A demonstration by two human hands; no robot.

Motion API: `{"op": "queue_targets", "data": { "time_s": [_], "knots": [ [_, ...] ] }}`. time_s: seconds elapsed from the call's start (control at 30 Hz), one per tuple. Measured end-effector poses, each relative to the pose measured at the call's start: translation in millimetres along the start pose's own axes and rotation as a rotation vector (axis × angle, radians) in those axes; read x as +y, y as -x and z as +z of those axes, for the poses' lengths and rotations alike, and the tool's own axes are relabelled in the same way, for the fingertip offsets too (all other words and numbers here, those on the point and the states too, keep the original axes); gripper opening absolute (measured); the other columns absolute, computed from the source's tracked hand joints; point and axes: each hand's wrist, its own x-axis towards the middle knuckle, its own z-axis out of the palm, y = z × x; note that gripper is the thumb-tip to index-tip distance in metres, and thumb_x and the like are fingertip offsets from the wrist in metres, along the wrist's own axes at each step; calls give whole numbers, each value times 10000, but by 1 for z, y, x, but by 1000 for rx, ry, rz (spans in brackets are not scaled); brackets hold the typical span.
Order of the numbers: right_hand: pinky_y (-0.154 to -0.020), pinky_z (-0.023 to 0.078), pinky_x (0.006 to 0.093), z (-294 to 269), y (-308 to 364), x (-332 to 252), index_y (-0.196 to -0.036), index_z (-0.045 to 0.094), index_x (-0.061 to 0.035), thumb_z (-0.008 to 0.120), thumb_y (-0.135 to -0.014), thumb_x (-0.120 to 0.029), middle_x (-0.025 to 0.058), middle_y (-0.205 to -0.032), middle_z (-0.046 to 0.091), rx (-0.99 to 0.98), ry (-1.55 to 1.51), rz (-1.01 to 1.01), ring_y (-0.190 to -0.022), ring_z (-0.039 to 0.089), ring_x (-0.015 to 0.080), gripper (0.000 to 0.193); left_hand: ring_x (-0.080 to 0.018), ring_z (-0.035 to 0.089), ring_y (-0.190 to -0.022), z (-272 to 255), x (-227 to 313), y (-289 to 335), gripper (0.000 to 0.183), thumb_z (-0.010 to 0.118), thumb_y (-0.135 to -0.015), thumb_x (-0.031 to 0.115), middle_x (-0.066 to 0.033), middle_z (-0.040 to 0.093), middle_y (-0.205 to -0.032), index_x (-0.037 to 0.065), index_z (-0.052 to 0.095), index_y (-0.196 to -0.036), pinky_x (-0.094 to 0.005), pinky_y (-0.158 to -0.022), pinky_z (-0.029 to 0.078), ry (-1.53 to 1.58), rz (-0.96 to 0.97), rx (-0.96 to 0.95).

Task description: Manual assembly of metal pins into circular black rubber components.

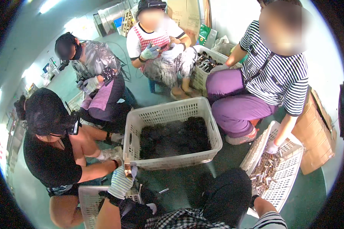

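Observation:
My left hand, in a striped knit glove, is closed on a small brassy metal piece, held upright by the near left corner of the white plastic basket. Dark parts fill the bottom of that basket. My right forearm reaches toward the near end of the right-hand basket. Its hand is hidden behind my dark-clothed knee. Loose metal pieces lie in the right-hand basket.
Several people sit around the middle basket. On the right, a person's gloved hand reaches into the right-hand basket. Another basket stands below my left arm. A small metal pin lies on the floor; a cardboard box leans at right.

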Motion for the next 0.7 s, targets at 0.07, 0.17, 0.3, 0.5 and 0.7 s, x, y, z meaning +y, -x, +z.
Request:
{"op": "queue_targets", "data": {
  "time_s": [0.07,0.17,0.3,0.5,0.7],
  "knots": [
    [-824,460,395,-4,3,-10,-1236,536,-51,516,-927,-313,144,-1143,603,25,9,20,-950,560,272,406,-278,656,-671,1,-4,-1,187,634,-857,232,-116,671,-734,47,652,-875,-364,-582,498,-44,43,12],
    [-816,463,392,-11,4,-16,-1231,538,-41,511,-931,-302,144,-1138,606,38,18,46,-939,565,271,398,-291,651,-672,1,-9,0,182,631,-858,230,-109,666,-726,48,643,-856,-368,-582,497,-176,82,12],
    [-806,466,388,-15,6,-27,-1224,541,-29,505,-937,-288,144,-1131,610,37,6,62,-923,571,269,389,-306,650,-685,5,-17,5,175,630,-855,227,-115,664,-733,53,646,-857,-376,-585,497,-91,54,54],
    [-790,471,382,-8,3,-52,-1214,545,-10,496,-945,-267,145,-1121,616,-3,-82,13,-900,581,267,375,-304,651,-722,-10,-22,27,183,636,-846,221,-142,669,-803,55,649,-922,-361,-636,504,-138,-20,68],
    [-730,497,390,-14,-70,76,-1223,469,-30,693,-781,-281,211,-1089,622,4,173,-103,-956,633,297,555,-287,664,-732,10,-20,17,227,634,-844,246,-149,679,-809,40,663,-933,-353,-643,512,38,25,81]
  ]
}}
